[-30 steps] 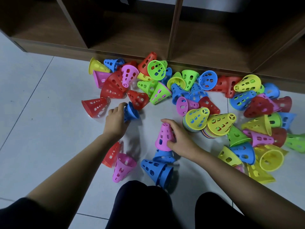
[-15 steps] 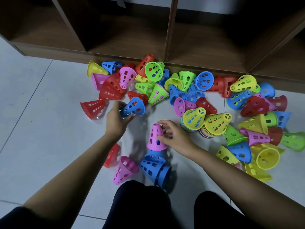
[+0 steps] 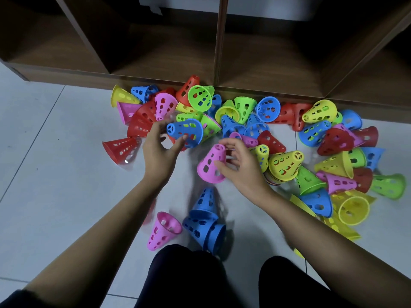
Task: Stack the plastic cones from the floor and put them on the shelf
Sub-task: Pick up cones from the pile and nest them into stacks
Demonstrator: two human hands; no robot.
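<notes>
Tiled floor | cone heap fronts shelf | left hand grips blue cone, right hand grips pink cone (both tilted)

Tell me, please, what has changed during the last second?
The left hand lifted the blue cone off the floor and carried it right, toward the middle. The right hand raised the pink cone off the upright blue cone and tilted it. The pile by the shelf stayed.

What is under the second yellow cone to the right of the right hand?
Thin coloured rims of nested cones show under the yellow cone, red among them. Their bodies are covered.
</notes>
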